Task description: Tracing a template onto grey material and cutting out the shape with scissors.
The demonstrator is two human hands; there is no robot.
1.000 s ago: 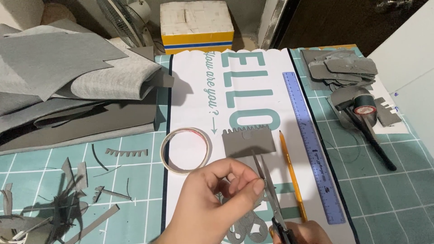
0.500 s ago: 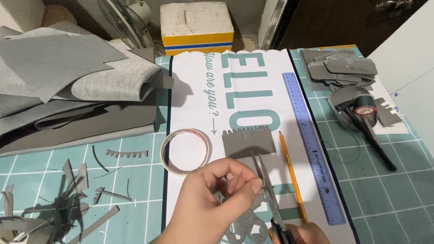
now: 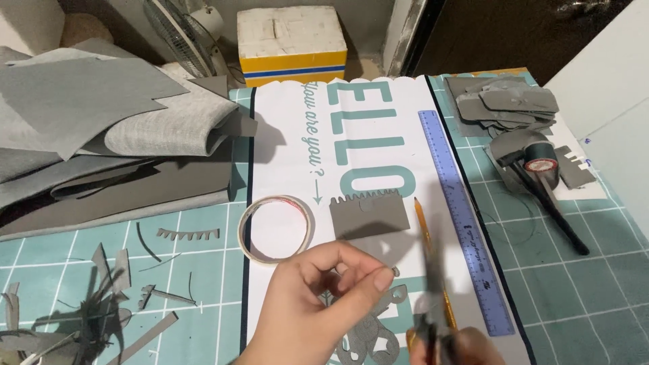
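My left hand [image 3: 318, 297] pinches the lower edge of a small grey fabric piece [image 3: 370, 213] with a zigzag top edge, holding it over a white printed mat [image 3: 297, 149]. At the bottom edge of the view my right hand [image 3: 454, 346] grips dark scissors [image 3: 430, 307], blurred, with the blades pointing up to the right of the grey piece. A yellow pencil [image 3: 427, 240] lies under the scissors. A roll of clear tape [image 3: 278, 228] rests just left of the fabric piece. Grey scalloped cut-outs [image 3: 368, 334] lie under my left hand.
A blue ruler [image 3: 463, 209] lies along the mat's right side. Folded grey fabric [image 3: 115, 135] is stacked at the left, with grey scraps [image 3: 101, 297] on the teal cutting mat below. Cut grey pieces [image 3: 507, 105], a dark tape roll [image 3: 541, 162] and a black tool lie at right. A box [image 3: 292, 42] and a fan sit behind.
The scissors have shifted right, from below the grey piece to beside the pencil, and are blurred with motion. My left hand still holds the grey piece in the same place.
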